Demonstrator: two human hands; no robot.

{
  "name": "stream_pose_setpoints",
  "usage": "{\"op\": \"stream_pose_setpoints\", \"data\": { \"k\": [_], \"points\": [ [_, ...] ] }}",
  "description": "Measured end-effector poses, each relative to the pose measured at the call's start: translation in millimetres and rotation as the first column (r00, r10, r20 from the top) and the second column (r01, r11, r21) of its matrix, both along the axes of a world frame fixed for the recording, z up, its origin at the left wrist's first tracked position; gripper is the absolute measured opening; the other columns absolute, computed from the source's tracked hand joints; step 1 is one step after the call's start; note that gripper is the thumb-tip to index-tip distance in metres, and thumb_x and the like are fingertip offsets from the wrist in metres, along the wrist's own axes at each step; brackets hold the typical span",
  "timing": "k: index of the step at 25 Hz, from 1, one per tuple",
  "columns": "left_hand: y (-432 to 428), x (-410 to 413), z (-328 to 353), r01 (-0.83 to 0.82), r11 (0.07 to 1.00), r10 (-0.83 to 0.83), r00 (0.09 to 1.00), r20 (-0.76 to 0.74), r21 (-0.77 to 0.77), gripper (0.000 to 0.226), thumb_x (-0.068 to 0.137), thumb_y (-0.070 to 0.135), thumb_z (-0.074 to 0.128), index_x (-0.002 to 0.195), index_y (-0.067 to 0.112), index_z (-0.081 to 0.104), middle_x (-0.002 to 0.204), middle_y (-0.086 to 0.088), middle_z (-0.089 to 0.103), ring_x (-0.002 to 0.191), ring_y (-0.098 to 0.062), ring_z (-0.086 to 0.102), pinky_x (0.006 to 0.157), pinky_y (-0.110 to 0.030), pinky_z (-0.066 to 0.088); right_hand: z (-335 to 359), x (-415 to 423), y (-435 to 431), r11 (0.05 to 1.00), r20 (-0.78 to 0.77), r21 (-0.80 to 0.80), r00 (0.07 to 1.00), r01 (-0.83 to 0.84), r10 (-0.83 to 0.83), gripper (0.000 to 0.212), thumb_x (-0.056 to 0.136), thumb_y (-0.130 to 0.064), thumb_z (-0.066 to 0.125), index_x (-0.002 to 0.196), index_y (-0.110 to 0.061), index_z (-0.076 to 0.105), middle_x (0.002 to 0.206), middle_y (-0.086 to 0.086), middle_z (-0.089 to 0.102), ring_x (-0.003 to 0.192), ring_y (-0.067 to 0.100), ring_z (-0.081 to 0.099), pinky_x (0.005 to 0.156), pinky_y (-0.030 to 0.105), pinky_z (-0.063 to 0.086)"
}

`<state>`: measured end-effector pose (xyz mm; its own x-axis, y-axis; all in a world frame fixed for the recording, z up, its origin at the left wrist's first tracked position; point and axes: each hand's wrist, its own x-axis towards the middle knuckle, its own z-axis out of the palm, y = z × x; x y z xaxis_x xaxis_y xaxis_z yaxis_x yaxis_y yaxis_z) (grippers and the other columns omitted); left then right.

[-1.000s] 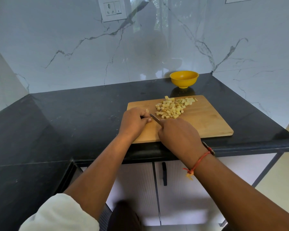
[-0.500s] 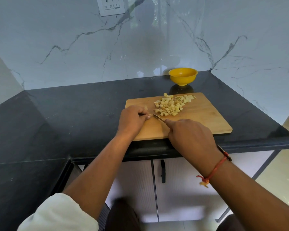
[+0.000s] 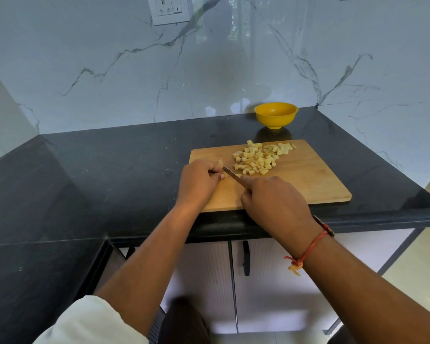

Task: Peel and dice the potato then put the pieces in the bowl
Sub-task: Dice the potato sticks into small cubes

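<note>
A pile of diced potato pieces (image 3: 257, 157) lies on the far middle of the wooden cutting board (image 3: 308, 180). My left hand (image 3: 199, 181) rests on the board's left part with fingers curled round a small piece of potato (image 3: 220, 162) that shows just past the fingertips. My right hand (image 3: 274, 203) grips a knife (image 3: 231, 175), handle hidden in the fist, blade pointing left toward my left fingertips. The yellow bowl (image 3: 276, 115) stands behind the board near the wall and looks empty.
The board sits on a black L-shaped countertop (image 3: 109, 175) against a marble wall with a power socket (image 3: 170, 8). The counter's front edge runs just under my wrists, with white cabinet doors (image 3: 271, 281) below.
The knife blade has shifted slightly closer to my left fingertips. The camera has tilted a little, so the board sits marginally higher in view. The pile and bowl have not moved.
</note>
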<state>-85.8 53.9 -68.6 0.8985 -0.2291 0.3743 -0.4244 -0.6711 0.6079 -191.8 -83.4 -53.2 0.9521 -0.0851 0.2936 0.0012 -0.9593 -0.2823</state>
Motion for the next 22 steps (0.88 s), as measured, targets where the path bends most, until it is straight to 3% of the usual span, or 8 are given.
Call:
{"op": "stream_pose_setpoints", "data": {
  "k": [4,8,12,18,22],
  "points": [
    [0.0,1.2,1.5,0.001,1.0,-0.001,1.0,-0.007,0.005,0.012,0.089,0.021,0.073,0.099,0.018,0.078,0.093,0.007,0.072,0.073,0.006,0.053,0.068,-0.003,0.033,0.3,11.5,5.3,0.999,-0.057,-0.031,0.998,0.01,-0.012,0.028,0.104,-0.027,0.041,0.126,-0.028,0.059,0.087,-0.004,0.055,0.079,0.014,0.056,0.068,0.031,0.048],
    [-0.7,0.5,1.2,-0.007,1.0,0.007,1.0,0.001,0.002,0.009,0.088,0.022,0.074,0.095,0.019,0.078,0.091,0.009,0.072,0.073,0.004,0.055,0.069,-0.004,0.034,4.8,14.3,8.0,0.998,-0.142,-0.066,0.99,0.003,-0.012,0.031,0.102,-0.024,0.049,0.133,-0.026,0.056,0.09,-0.002,0.052,0.087,0.018,0.059,0.078,0.035,0.053],
    [-0.9,0.0,1.7,-0.007,1.0,0.007,1.0,-0.006,0.0,0.007,0.088,0.023,0.074,0.093,0.019,0.078,0.092,0.006,0.073,0.079,0.0,0.058,0.079,-0.015,0.041,2.5,0.5,0.7,0.997,-0.144,-0.082,0.99,-0.016,0.004,0.033,0.103,-0.023,0.045,0.134,-0.028,0.054,0.083,-0.004,0.047,0.082,0.016,0.056,0.069,0.032,0.046],
    [3.8,-0.1,2.4,0.01,1.0,-0.009,0.999,-0.041,0.015,0.012,0.089,0.023,0.073,0.099,0.02,0.077,0.098,0.008,0.072,0.08,0.001,0.057,0.08,-0.015,0.04,8.3,-16.7,-3.7,0.998,0.001,-0.052,0.999,0.033,-0.033,0.043,0.103,-0.028,0.038,0.145,-0.033,0.046,0.087,-0.003,0.056,0.079,0.015,0.056,0.066,0.031,0.048],
    [5.7,0.6,2.5,0.003,1.0,-0.003,0.998,-0.059,0.007,0.007,0.089,0.021,0.072,0.095,0.021,0.077,0.098,0.008,0.072,0.088,-0.003,0.059,0.083,-0.02,0.042,10.9,-13.7,3.3,1.0,0.024,-0.016,1.0,0.015,-0.014,0.042,0.103,-0.028,0.04,0.143,-0.033,0.05,0.088,-0.004,0.058,0.079,0.014,0.058,0.068,0.031,0.052]
  ]
}}
